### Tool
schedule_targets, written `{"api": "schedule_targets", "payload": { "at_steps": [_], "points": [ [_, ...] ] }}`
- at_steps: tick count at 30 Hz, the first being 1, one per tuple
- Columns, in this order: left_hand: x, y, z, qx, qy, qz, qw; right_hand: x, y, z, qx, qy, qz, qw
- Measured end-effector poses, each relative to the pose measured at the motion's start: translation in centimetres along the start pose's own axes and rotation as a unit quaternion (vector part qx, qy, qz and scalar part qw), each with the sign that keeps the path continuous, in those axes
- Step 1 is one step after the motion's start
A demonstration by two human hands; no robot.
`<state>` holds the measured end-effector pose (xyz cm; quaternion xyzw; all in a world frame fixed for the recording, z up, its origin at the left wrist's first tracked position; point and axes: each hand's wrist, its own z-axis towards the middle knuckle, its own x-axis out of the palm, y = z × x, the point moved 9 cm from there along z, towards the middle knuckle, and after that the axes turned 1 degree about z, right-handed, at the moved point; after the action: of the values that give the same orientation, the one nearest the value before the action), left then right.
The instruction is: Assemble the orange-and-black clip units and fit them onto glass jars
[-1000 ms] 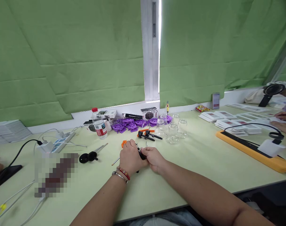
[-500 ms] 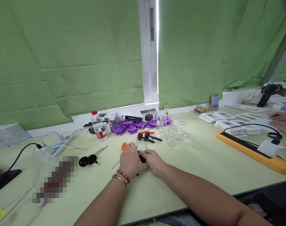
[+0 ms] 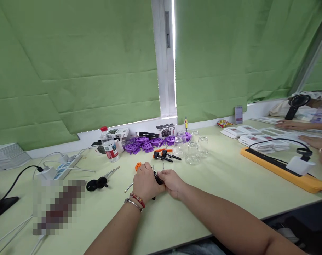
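Moved: over on the right, a co-worker's farther hand (image 3: pixel 287 124) now stretches further left across the table (image 3: pixel 216 209) than half a second ago; the head view has turned a little right, and the wearer's hands keep the same grip.
Left edge: a stack of white booklets (image 3: pixel 8 156) lies near the wall; a white power strip (image 3: pixel 68 165) with plugs and cables sits to its right.
Black cups: two round black pieces (image 3: pixel 96 184) lie beside thin metal rods (image 3: pixel 111 172).
Bottle: a red-capped bottle (image 3: pixel 109 147) stands upright near the small boxes.
Orange part: it (image 3: pixel 137 166) lies just beyond the left hand (image 3: pixel 145 180).
Left hand: its fingers are curled over a black piece (image 3: pixel 158 178), gripping it; bracelets circle the wrist.
Black piece: it is between the two hands above the near middle of the table, mostly hidden by fingers.
Right hand: its (image 3: pixel 173 182) thumb and fingers are closed on the piece's right side.
Purple parts: a heap (image 3: pixel 143 143) spreads behind, with black stemmed parts (image 3: pixel 165 156) nearer.
Jars: clear glass jars (image 3: pixel 193 154) stand close together.
Right side: white cards (image 3: pixel 256 141) lie in piles beyond an orange-yellow case (image 3: pixel 280 169).
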<state>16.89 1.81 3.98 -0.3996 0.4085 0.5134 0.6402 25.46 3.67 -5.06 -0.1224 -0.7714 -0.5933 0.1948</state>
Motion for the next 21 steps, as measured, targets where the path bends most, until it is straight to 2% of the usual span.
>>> {"api": "schedule_targets", "payload": {
  "at_steps": [4, 14, 21],
  "points": [
    [0.1, 0.18, 0.08, -0.001, 0.001, 0.002, 1.0, 0.1, 0.15, 0.08, -0.001, 0.024, 0.005, 1.0],
    [0.03, 0.09, 0.15, 0.007, -0.01, 0.015, 1.0, -0.45, 0.27, 0.51, -0.032, -0.001, -0.041, 0.999],
    [-0.03, -0.05, 0.12, 0.004, -0.001, 0.02, 1.0, -0.39, -0.09, 0.62, -0.018, -0.001, -0.047, 0.999]
  ]
}}
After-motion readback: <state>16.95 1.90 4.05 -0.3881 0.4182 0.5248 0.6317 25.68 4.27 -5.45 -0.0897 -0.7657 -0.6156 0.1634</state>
